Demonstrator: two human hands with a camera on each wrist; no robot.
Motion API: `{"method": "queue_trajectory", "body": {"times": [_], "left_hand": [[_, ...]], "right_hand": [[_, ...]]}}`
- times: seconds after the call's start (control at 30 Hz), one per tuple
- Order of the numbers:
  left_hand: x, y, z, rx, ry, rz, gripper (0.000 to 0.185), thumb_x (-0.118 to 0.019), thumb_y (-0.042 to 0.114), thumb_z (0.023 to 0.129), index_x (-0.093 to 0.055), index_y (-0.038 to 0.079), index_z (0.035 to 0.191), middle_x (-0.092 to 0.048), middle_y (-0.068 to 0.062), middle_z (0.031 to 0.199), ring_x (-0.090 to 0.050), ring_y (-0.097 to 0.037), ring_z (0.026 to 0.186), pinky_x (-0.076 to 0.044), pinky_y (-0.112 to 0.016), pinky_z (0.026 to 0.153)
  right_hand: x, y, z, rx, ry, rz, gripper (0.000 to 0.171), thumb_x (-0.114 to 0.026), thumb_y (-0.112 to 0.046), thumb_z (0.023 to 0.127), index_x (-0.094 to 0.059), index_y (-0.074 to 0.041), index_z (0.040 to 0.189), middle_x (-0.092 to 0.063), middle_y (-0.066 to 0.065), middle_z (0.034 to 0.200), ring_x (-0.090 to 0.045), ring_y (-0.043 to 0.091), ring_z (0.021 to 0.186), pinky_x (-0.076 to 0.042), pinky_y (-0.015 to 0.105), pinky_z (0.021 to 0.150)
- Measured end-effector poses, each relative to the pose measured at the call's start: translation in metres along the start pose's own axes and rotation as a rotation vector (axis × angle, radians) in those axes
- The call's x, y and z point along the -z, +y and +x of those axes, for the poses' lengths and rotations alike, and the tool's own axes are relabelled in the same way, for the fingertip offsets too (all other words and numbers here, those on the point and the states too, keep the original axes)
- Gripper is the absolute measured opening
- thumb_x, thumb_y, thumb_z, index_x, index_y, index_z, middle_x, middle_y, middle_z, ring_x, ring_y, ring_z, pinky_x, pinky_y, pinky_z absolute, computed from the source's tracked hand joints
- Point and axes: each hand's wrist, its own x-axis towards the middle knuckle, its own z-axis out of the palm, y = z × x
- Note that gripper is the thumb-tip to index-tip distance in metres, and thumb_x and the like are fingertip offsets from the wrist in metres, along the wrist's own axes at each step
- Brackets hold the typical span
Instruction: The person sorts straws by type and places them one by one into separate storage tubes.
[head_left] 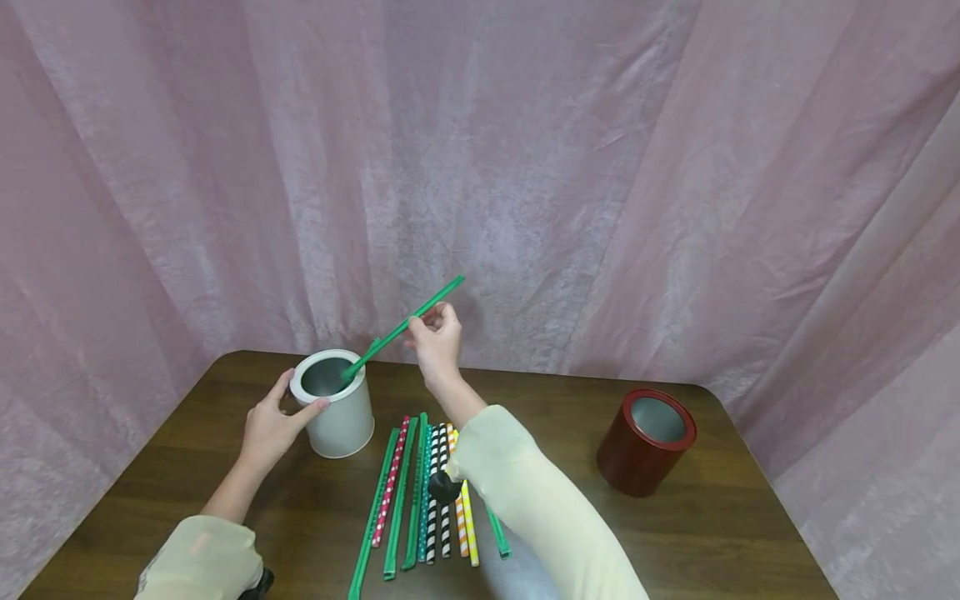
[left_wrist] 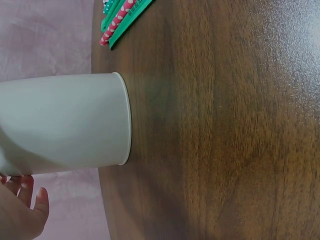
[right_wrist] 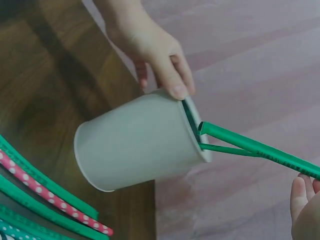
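Observation:
My left hand (head_left: 272,429) grips the rim of an upright white can (head_left: 341,427), thumb on the near side and fingers around the left. With thumb and fingers, my right hand (head_left: 438,346) pinches a green straw (head_left: 450,287) that has dark print on it. That straw slants down to the left, its lower end at the can's mouth. A second green straw (right_wrist: 225,149) pokes out over the rim beside it in the right wrist view. How deep either one reaches is hidden.
Several straws lie side by side on the wooden table (head_left: 570,533): green, red dotted (head_left: 390,483), teal dotted, black striped, orange striped and yellow. The right sleeve covers some. A dark red can (head_left: 637,454) stands at the right. Pink curtain (head_left: 525,167) hangs behind.

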Motion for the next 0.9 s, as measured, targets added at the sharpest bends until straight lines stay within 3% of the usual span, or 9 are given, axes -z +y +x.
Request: {"method": "queue_trajectory", "body": {"times": [0.27, 0.47, 0.67, 0.77, 0.9], "left_hand": [[0.001, -0.001, -0.001, 0.012, -0.009, 0.004, 0.081, -0.065, 0.044, 0.075, -0.031, 0.004, 0.136, -0.045, -0.026, 0.127, -0.051, -0.035, 0.095, -0.041, -0.043, 0.074], [0.002, 0.000, -0.001, 0.002, -0.007, 0.006, 0.081, -0.065, 0.044, 0.075, -0.031, 0.004, 0.136, -0.046, -0.026, 0.126, -0.051, -0.034, 0.092, -0.041, -0.041, 0.072], [0.002, 0.000, -0.001, -0.009, -0.014, 0.018, 0.081, -0.064, 0.045, 0.075, -0.030, 0.004, 0.137, -0.048, -0.026, 0.124, -0.051, -0.034, 0.090, -0.040, -0.040, 0.070], [0.002, 0.000, -0.001, -0.009, -0.021, 0.017, 0.081, -0.064, 0.045, 0.076, -0.029, 0.004, 0.137, -0.048, -0.025, 0.123, -0.051, -0.033, 0.090, -0.040, -0.039, 0.070], [0.001, 0.000, 0.000, -0.018, -0.011, 0.023, 0.081, -0.065, 0.044, 0.075, -0.031, 0.003, 0.136, -0.050, -0.025, 0.121, -0.050, -0.030, 0.084, -0.038, -0.033, 0.065]], "right_hand": [[-0.006, 0.017, -0.009, -0.023, -0.046, -0.042, 0.014, -0.053, 0.003, 0.079, -0.048, 0.002, 0.092, -0.050, 0.001, 0.074, -0.055, 0.007, 0.059, -0.050, 0.021, 0.052], [-0.013, 0.026, -0.014, -0.019, -0.083, -0.102, 0.013, -0.053, 0.003, 0.080, -0.049, 0.004, 0.093, -0.052, 0.005, 0.076, -0.058, 0.015, 0.064, -0.052, 0.029, 0.055], [-0.021, 0.035, -0.022, -0.040, -0.130, -0.172, 0.010, -0.054, -0.002, 0.083, -0.051, 0.000, 0.092, -0.056, 0.006, 0.076, -0.063, 0.029, 0.073, -0.049, 0.022, 0.055], [-0.022, 0.039, -0.027, -0.050, -0.169, -0.215, 0.009, -0.055, -0.005, 0.083, -0.053, -0.001, 0.091, -0.059, 0.008, 0.077, -0.064, 0.027, 0.072, -0.048, 0.022, 0.054], [-0.019, 0.044, -0.031, -0.089, -0.229, -0.260, 0.009, -0.055, -0.009, 0.084, -0.055, -0.002, 0.090, -0.063, 0.011, 0.080, -0.064, 0.017, 0.069, -0.053, 0.034, 0.061]]}}
